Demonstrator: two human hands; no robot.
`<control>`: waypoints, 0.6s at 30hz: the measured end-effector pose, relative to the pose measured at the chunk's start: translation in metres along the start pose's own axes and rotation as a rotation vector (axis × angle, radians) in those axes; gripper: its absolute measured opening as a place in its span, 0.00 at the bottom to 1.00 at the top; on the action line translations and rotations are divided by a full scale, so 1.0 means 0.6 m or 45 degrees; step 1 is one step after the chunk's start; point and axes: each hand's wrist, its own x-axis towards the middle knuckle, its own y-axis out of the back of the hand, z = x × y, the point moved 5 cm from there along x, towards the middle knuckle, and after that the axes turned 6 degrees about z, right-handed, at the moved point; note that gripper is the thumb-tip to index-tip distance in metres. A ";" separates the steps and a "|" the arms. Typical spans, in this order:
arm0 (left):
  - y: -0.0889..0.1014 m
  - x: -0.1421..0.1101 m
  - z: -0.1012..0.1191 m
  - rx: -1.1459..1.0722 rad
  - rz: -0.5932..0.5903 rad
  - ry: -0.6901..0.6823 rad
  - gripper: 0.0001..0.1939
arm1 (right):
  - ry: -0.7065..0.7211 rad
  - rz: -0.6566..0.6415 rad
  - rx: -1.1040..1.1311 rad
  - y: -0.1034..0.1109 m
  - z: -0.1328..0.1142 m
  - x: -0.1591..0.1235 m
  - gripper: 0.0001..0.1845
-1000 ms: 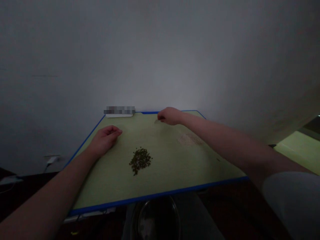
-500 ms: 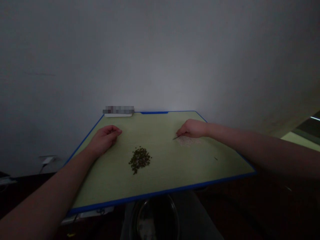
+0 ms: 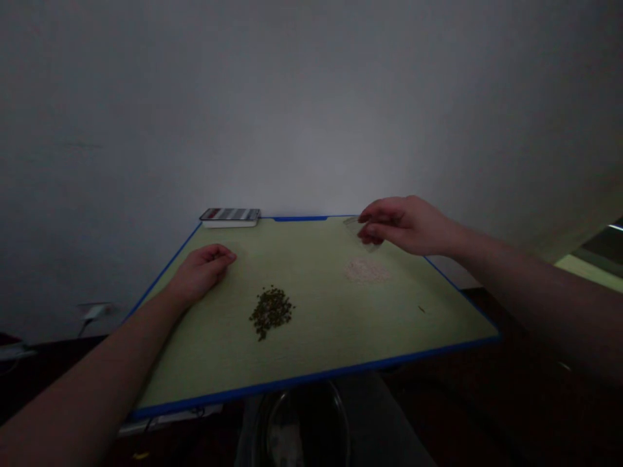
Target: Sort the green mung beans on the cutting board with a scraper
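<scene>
My left hand [image 3: 203,271] rests at the left of the board with its fingers curled together. Whatever may be in them is hidden; a faint clear patch shows beside the fingertips. To its right lies a loose heap of small brown-green grains [image 3: 271,311]. At the far right my right hand [image 3: 406,224] hovers with thumb and fingers apart. Just behind and below its fingertips is a clear, see-through object [image 3: 351,224], partly covered by the fingers; I cannot tell its kind. Nearer to me is a pale pinkish heap of fine bits [image 3: 367,270].
The pale green board [image 3: 321,324] has a blue rim. A phone [image 3: 231,214] lies on a white box [image 3: 228,224] in the back left corner. A small dark sliver [image 3: 421,309] lies at right. A round glassy vessel [image 3: 302,428] sits below the front edge. A wall stands behind.
My right hand has moved up and back from the pale heap, and its fingers have spread. The thin dark piece it pinched no longer shows. My left hand has stayed in place.
</scene>
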 end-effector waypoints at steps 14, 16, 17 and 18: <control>-0.007 -0.004 0.007 -0.044 0.007 -0.010 0.10 | -0.037 -0.289 -0.147 -0.199 -0.041 -0.066 0.22; -0.007 -0.003 0.006 -0.066 -0.005 -0.017 0.10 | 0.025 -0.263 -0.222 -0.204 -0.045 -0.054 0.21; -0.007 -0.002 0.006 -0.074 -0.010 -0.019 0.10 | 0.045 -0.249 -0.255 -0.204 -0.046 -0.046 0.21; -0.007 -0.003 0.006 -0.077 -0.014 -0.019 0.10 | 0.059 -0.240 -0.285 -0.205 -0.046 -0.037 0.20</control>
